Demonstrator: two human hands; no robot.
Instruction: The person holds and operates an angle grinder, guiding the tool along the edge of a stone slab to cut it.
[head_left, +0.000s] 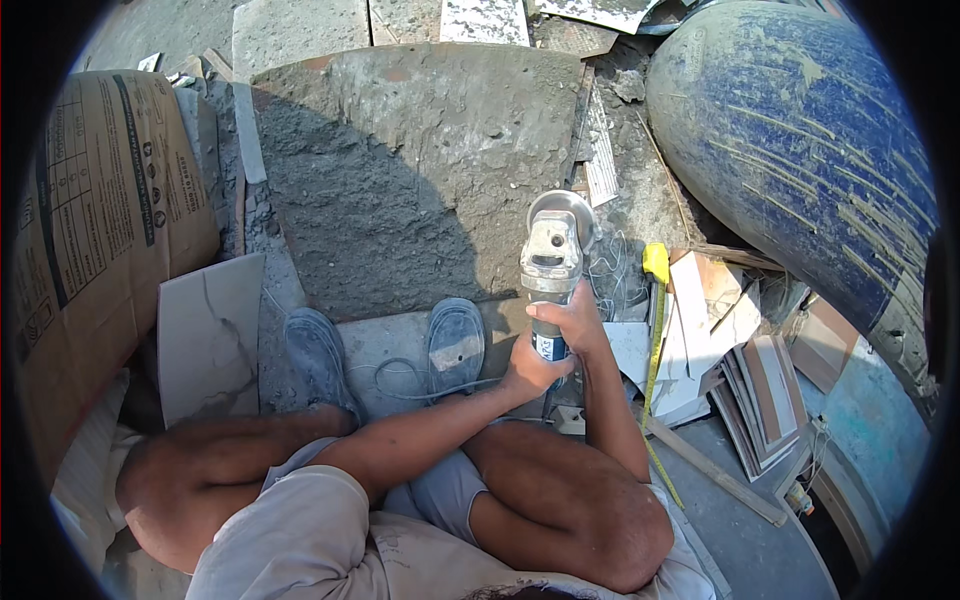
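Note:
I hold an angle grinder (552, 262) in front of my right knee, its head pointing away from me. A round metal disc (578, 208) shows at its far end. My left hand (535, 368) is closed round the rear of the grinder's body. Further forward, my right hand (578, 322) wraps the body just behind the head. Beyond the grinder lies a slab of rough grey mortar (400, 150), partly in shadow; whether the disc touches anything, I cannot tell.
A yellow tape measure (656, 262) lies extended on the right, by stacked tile pieces (760, 405) and a wooden strip (720, 475). A blue drum (790, 130) lies far right. Left are a printed brown sack (120, 210) and a cracked tile (210, 340). A cord (400, 390) loops near my shoes.

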